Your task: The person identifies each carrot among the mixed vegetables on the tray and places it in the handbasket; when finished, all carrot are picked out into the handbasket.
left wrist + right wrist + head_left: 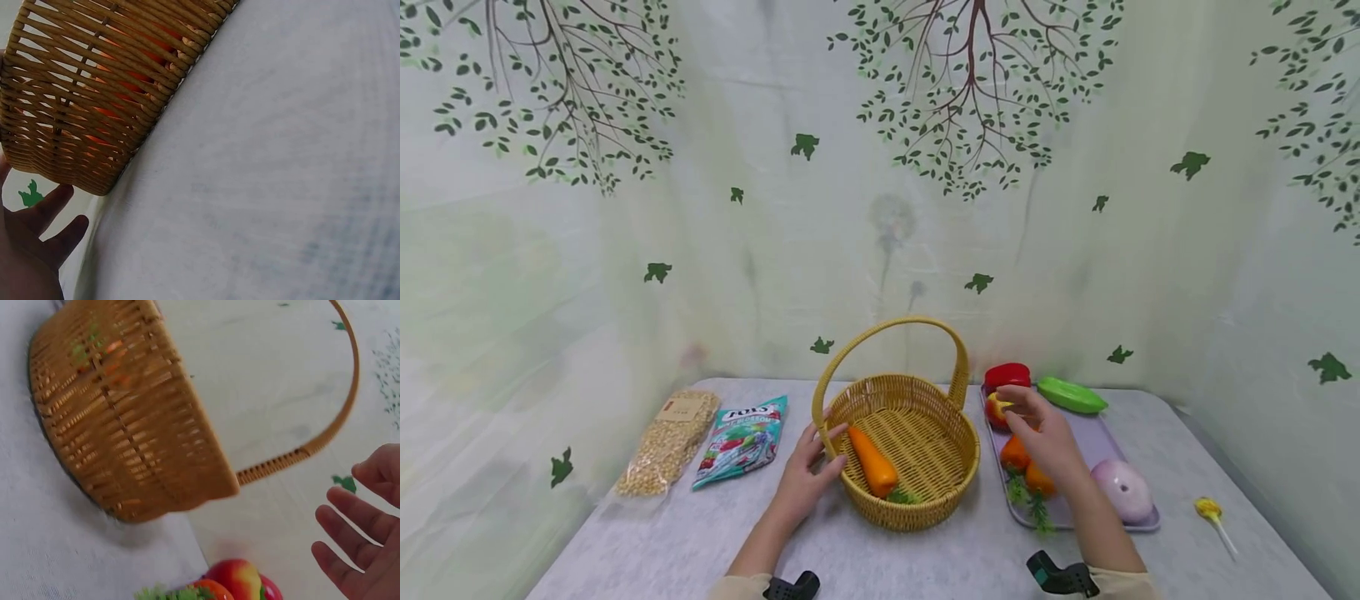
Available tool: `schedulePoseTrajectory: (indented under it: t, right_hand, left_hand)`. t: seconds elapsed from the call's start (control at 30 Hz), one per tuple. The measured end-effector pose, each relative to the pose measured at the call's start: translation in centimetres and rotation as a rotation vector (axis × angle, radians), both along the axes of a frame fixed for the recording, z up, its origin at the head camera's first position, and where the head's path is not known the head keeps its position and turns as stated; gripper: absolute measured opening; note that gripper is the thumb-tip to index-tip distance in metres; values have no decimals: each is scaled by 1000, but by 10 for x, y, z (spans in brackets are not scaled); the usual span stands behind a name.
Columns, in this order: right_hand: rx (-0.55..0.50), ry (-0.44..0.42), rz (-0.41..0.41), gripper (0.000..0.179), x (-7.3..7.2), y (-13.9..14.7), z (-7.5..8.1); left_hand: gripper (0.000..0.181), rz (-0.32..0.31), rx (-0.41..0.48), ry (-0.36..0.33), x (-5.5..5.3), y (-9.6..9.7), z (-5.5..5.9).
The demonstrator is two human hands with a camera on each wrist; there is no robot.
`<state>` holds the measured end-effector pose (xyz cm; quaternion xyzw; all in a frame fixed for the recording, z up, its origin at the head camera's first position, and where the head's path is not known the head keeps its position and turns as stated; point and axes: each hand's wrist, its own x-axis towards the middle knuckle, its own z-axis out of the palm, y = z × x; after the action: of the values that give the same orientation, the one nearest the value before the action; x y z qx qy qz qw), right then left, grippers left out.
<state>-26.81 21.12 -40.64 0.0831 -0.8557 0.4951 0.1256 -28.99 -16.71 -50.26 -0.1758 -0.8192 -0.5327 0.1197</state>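
Observation:
A wicker basket (917, 517) with a tall arched handle stands mid-table, an orange toy carrot (872, 462) lying inside at its left. My left hand (805, 479) holds the basket's left rim by the handle's base, thumb and a finger at either side; in the left wrist view, two of its fingers are spread beside the wicker. My right hand (1043, 433) hovers over a lilac tray (1086, 437), fingers loosely bent and holding nothing. Near it on the tray are a red-and-yellow peach (234, 578) and two carrots (1040, 478) with green tops, partly hidden by the hand.
Also on the tray are a red vegetable (1007, 375), a long green vegetable (1071, 395) and a purple onion (1122, 492). A yellow lollipop (1208, 508) lies far right. At left are a bag of pale kernels (670, 442) and a teal candy bag (741, 442).

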Motion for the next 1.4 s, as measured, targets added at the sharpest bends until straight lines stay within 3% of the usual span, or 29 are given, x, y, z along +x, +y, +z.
schedulePoseTrajectory:
  t: [0.3,0.6,1.03,1.4]
  right_hand:
    - [6,-187,-63,48,-3,37,-2]
    - [-36,-439,-114,66,-7,60,-11]
    - [28,-532,-74,67,-5,65,-18]
    - [120,-484,-25,60,-8,70,-31]
  left_hand:
    - [46,-5,35,7,6,-3,5]
    - [44,-3,18,6,3,-3,1]
    - [44,-25,16,9,0,-2,1]
    - [42,-41,22,62,-1,-1,-2]
